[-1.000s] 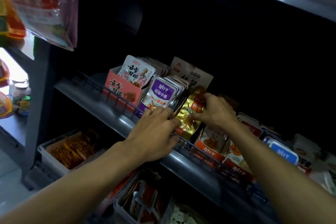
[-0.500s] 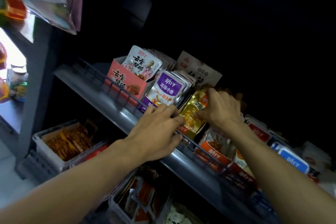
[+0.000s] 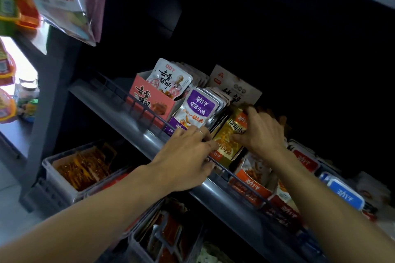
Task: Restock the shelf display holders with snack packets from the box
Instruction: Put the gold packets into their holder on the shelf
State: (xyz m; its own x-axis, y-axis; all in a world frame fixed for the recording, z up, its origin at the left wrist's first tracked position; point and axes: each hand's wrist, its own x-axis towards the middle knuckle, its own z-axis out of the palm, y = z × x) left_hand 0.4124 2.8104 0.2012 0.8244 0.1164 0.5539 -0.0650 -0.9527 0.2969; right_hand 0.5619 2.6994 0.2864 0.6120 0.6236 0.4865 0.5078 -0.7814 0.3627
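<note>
- big clear bags (image 3: 64, 0) of snacks hang at the top left, pretty blurry
- a grey plastic bin (image 3: 62, 179) on the lower level holds orange packets
- a jar (image 3: 27, 89) sits on a ledge at far left, by the bright opening
- grey floor (image 3: 12, 215) shows at bottom left

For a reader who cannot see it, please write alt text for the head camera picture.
A person's right hand grips gold snack packets in a shelf holder, while the left hand rests on the shelf's wire rail beside purple packets and a pink box.
</note>
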